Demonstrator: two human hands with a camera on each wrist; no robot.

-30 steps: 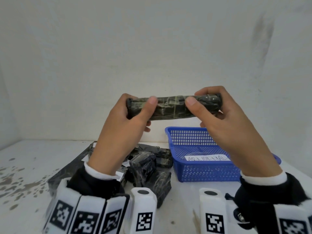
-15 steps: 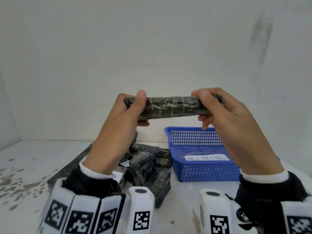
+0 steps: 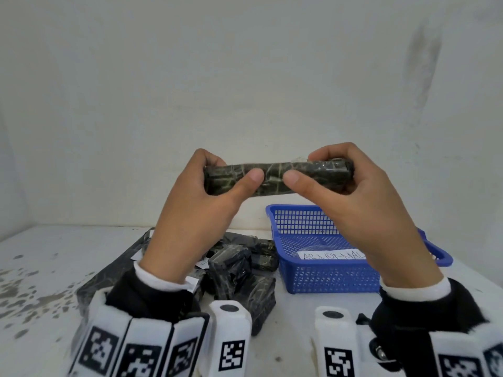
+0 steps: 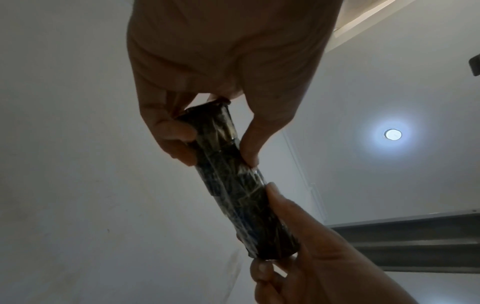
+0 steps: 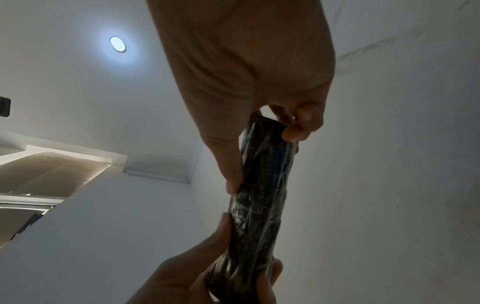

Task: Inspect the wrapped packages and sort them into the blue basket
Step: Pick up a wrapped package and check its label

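Dark film wraps the one raised package (image 3: 275, 177), held level above the table (image 3: 54, 268): left hand (image 3: 196, 213) grasps one end, right hand (image 3: 362, 208) the other. One blue basket (image 3: 326, 273) stands beside a pile of packages (image 3: 239, 270), too jumbled to count.

Your left hand (image 3: 190, 213) and right hand (image 3: 362, 208) hold one wrapped package (image 3: 272, 176) level between them, left hand at its left end, right hand at its right end, raised above the desk (image 3: 54, 268). Below, on the desk, the pile of packages (image 3: 239, 270) lies left of the basket (image 3: 326, 276), just beside it. A label (image 3: 332, 255) lies in the basket. The wall (image 3: 245, 77) stands behind all.
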